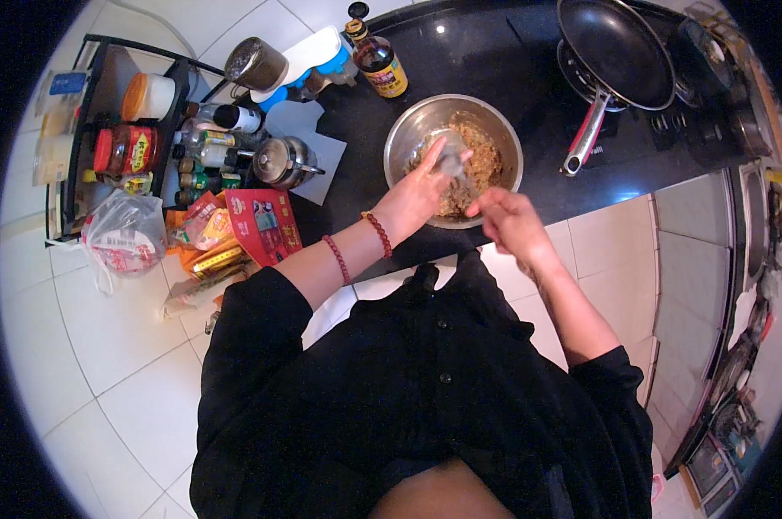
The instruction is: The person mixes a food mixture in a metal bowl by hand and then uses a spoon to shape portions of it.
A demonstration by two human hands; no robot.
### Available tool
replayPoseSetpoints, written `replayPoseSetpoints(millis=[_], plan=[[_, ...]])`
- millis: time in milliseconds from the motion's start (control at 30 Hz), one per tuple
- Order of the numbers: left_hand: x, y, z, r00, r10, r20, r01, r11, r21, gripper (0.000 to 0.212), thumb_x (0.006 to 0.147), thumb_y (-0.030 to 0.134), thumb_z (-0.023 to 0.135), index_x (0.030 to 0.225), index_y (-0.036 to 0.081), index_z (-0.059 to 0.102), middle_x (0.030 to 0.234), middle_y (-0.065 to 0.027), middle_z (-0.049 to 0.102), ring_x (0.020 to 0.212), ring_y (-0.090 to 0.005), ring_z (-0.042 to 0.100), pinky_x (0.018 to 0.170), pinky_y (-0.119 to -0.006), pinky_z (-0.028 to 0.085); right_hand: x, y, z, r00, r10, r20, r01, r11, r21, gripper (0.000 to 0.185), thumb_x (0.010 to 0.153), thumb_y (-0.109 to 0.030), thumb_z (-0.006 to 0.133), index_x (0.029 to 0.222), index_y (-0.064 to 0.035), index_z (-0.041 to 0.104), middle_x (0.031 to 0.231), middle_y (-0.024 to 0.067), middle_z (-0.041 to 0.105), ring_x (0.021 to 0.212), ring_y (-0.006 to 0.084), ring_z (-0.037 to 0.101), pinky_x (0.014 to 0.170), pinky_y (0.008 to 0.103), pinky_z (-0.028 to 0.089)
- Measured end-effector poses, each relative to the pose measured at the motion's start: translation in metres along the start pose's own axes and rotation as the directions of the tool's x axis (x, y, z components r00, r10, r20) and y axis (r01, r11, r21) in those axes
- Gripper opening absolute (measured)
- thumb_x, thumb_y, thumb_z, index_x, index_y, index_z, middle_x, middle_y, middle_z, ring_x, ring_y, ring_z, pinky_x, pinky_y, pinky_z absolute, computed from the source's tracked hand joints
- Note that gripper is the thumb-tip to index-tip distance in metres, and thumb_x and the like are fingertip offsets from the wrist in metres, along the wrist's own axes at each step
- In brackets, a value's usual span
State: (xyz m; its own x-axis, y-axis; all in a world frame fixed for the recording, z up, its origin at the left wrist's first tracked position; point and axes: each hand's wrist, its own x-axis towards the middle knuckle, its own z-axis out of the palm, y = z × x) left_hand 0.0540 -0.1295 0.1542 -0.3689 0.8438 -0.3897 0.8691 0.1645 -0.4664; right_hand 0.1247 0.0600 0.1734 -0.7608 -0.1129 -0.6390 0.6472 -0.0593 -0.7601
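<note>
A stainless steel mixing bowl [404, 139] holds a brown minced mixture [485, 159]. My left hand [420, 188] is over the bowl's near left side. Its fingers are around a small, clear, blurred container [452, 152], tilted above the mixture. The container's exact shape and contents are hard to make out. At the bowl's near right rim is my right hand [511, 224], blurred, with its fingers curled and a fingertip pointing at the mixture. Whether anything thin is between those fingers cannot be made out.
A dark sauce bottle [381, 65] stands with its cap flipped up behind the bowl. A frying pan [614, 52] rests on the stove at right, its handle [585, 136] pointing toward me. Left are a lidded metal pot [284, 162], a red packet [261, 224] and a condiment rack [180, 84].
</note>
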Motion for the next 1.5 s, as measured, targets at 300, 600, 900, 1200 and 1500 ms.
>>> replayPoseSetpoints(millis=[300, 600, 900, 1200, 1500], plan=[[-0.001, 0.0, 0.003, 0.996, 0.07, -0.05, -0.064, 0.992, 0.109, 0.03, 0.086, 0.022, 0.057, 0.109, 0.02, 0.076, 0.143, 0.0066, 0.054, 0.152, -0.0257, 0.019, 0.122, -0.065, 0.0, 0.03, 0.033, -0.031, 0.869, -0.461, -0.181, 0.317, 0.799, -0.512, 0.022, 0.102, -0.016, 0.051, 0.088, -0.0054, 0.065, 0.058, -0.0058, 0.041, 0.05, 0.0037, 0.036, 0.046, 0.0223, 0.028], [-0.012, -0.018, -0.004, 0.984, -0.015, -0.178, -0.152, 0.457, -0.877, 0.02, 0.064, 0.012, 0.08, 0.08, 0.022, 0.076, 0.142, 0.007, 0.057, 0.149, -0.0364, 0.024, 0.114, -0.07, -0.014, 0.02, 0.008, -0.067, 0.916, -0.392, 0.086, 0.395, 0.842, -0.367, 0.018, 0.101, -0.016, 0.057, 0.097, -0.0024, 0.068, 0.076, 0.0009, 0.061, 0.071, 0.0077, 0.055, 0.066, 0.0252, 0.046], [-0.011, -0.033, -0.012, 0.944, 0.003, -0.331, -0.309, 0.362, -0.879, 0.012, 0.069, 0.013, 0.075, 0.079, 0.018, 0.077, 0.143, 0.0053, 0.056, 0.152, -0.0349, 0.013, 0.111, -0.073, -0.011, 0.031, 0.003, -0.06, 0.873, -0.406, 0.269, 0.487, 0.755, -0.44, 0.016, 0.1, -0.012, 0.058, 0.098, 0.0009, 0.066, 0.09, 0.0054, 0.065, 0.088, 0.0148, 0.06, 0.081, 0.0296, 0.048], [-0.006, -0.026, 0.004, 0.941, -0.141, -0.307, -0.241, 0.355, -0.903, 0.011, 0.073, 0.01, 0.071, 0.081, 0.016, 0.076, 0.143, 0.0016, 0.056, 0.147, -0.035, 0.03, 0.111, -0.074, -0.009, 0.032, 0.005, -0.049, 0.753, -0.626, 0.203, 0.622, 0.576, -0.53, 0.012, 0.096, -0.012, 0.06, 0.096, -0.0022, 0.067, 0.093, 0.0126, 0.067, 0.087, 0.0314, 0.066, 0.075, 0.0365, 0.052], [-0.009, -0.036, 0.01, 0.97, 0.029, -0.241, -0.219, 0.533, -0.817, 0.015, 0.065, 0.01, 0.073, 0.077, 0.018, 0.077, 0.146, 0.0069, 0.053, 0.15, -0.0359, 0.021, 0.115, -0.071, -0.008, 0.025, -0.004, -0.032, 0.795, -0.606, 0.027, 0.489, 0.613, -0.621, 0.012, 0.095, -0.018, 0.062, 0.094, -0.009, 0.07, 0.089, 0.015, 0.069, 0.083, 0.0351, 0.068, 0.071, 0.0396, 0.053]])
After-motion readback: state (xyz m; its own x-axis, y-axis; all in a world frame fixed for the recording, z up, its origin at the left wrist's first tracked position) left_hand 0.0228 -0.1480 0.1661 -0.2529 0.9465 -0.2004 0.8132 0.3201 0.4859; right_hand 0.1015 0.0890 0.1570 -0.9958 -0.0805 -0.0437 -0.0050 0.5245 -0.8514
